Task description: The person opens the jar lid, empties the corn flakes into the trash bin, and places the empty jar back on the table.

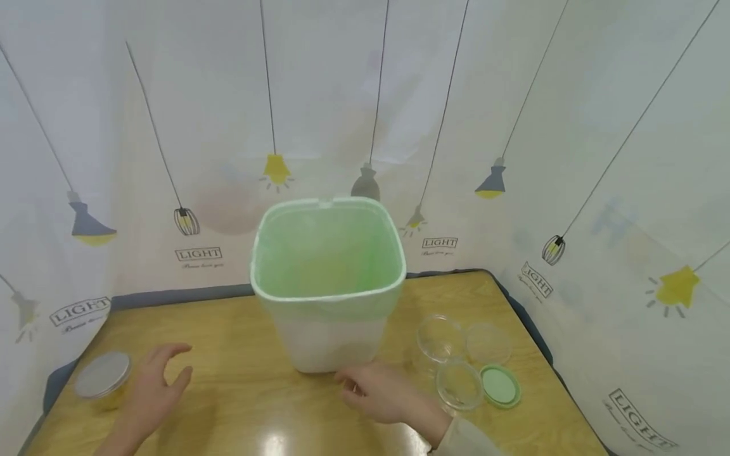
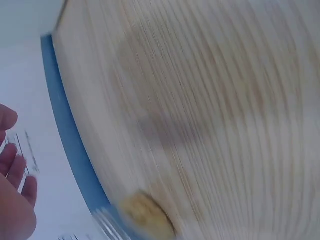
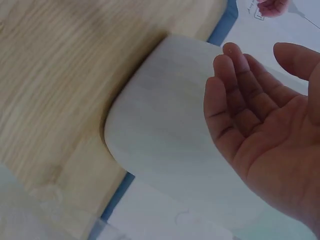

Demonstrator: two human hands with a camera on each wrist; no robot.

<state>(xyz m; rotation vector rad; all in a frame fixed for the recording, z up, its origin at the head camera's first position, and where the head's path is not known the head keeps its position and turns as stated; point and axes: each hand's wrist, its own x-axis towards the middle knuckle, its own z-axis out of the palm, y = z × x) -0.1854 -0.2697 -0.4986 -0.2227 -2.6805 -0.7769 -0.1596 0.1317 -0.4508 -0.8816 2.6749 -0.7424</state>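
Note:
A tall white bin point(image 1: 333, 339) with a pale green lining and rim stands upright on the wooden table. Just in front of its base is my right hand point(image 1: 381, 391), fingers loosely bent and holding nothing; the right wrist view shows its palm point(image 3: 265, 135) beside the bin's white wall point(image 3: 155, 110). At the left, my left hand point(image 1: 153, 389) hovers with thumb and fingers apart. Beside it stands a clear jar point(image 1: 104, 380) with a silvery lid and yellow contents, blurred in the left wrist view. Nothing lies between the left fingers.
Right of the bin, clear round tubs point(image 1: 440, 340) and a clear disc point(image 1: 488, 344) lie on the table point(image 1: 228, 354). Next to them is a round green lid point(image 1: 500, 386). A printed white curtain point(image 1: 319, 95) surrounds the table's back and sides.

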